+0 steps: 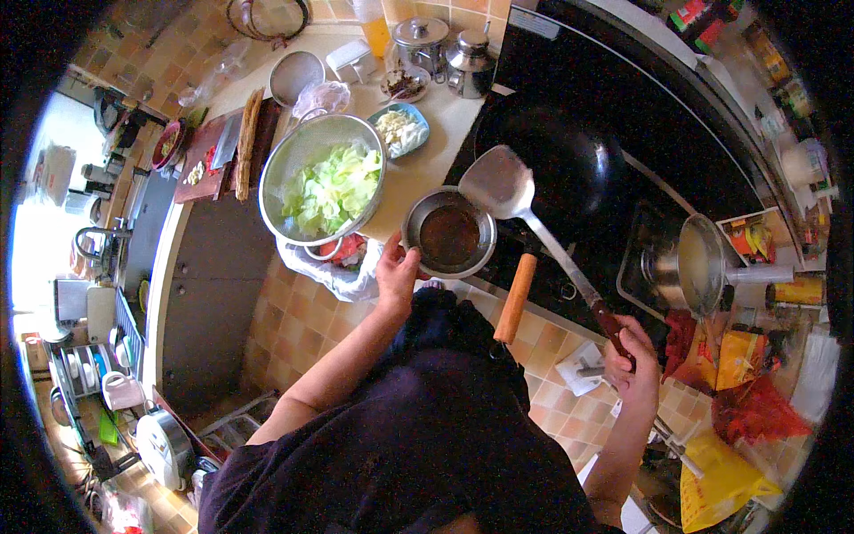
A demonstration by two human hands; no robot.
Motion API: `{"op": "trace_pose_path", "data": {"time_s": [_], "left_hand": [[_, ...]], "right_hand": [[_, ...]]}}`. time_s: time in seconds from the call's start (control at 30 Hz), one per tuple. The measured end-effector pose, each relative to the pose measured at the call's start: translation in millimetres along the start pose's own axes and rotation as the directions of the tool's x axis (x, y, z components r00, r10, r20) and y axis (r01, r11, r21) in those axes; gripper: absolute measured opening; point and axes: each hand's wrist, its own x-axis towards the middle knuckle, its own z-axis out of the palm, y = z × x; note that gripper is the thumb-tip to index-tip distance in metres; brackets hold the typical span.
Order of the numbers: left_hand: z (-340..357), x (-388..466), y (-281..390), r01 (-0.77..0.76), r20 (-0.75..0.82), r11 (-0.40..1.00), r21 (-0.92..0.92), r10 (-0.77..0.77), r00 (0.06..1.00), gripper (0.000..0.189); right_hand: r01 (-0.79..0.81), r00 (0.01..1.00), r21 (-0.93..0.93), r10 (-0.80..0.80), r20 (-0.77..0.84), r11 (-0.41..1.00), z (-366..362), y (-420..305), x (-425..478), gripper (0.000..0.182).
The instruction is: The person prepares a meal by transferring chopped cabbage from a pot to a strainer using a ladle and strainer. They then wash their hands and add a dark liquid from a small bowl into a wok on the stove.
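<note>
My left hand (397,272) grips the near left side of a small steel bowl (409,230), thumb at the rim. Dark brown liquid (450,233) lies in the bowl. In my right hand (632,360) is the dark wooden handle of a metal wok spatula (499,180). Its broad blade is at the bowl's upper right rim; I cannot tell whether they touch. Behind the spatula, a black wok (567,147) sits on the stove, its wooden handle (516,298) pointing towards me. Left of the bowl, a mesh colander (270,180) holds torn lettuce leaves (337,190).
A blue dish of garlic (401,129) and steel lidded pots (471,61) stand behind. Further left, a cutting board (200,180) bears a cleaver (229,140). A steel pot (667,267) stands right of the wok. Below the colander is a lined bin (360,284).
</note>
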Motion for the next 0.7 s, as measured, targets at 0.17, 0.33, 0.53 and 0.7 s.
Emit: {"op": "trace_pose_path", "data": {"time_s": [0.17, 0.33, 0.53, 0.7], "left_hand": [[-4.9, -16.9, 23.8, 0.006, 0.042, 0.998, -0.065, -0.003, 0.999, 0.047], [9.6, -27.3, 64.6, -0.122, 0.019, 0.992, -0.003, 0.122, 0.992, 0.047], [36.4, -17.2, 94.7, -0.288, 0.072, 0.958, 0.004, 0.287, 0.955, 0.046], [71.9, 2.0, 121.5, -0.393, 0.094, 0.916, 0.076, 0.386, 0.918, 0.047]], "right_hand": [[0.167, 0.979, 0.001, -0.166, -0.115, 0.986, 1.6, 0.4, -5.0, 0.032], [0.197, 0.932, -0.164, -0.237, -0.273, 0.967, 8.2, 5.6, -4.8, 0.031], [0.256, 0.825, -0.356, -0.395, -0.404, 0.899, 15.6, 25.8, -3.8, 0.029], [0.273, 0.784, -0.381, -0.434, -0.443, 0.883, 10.4, 44.7, -3.9, 0.028]]}}
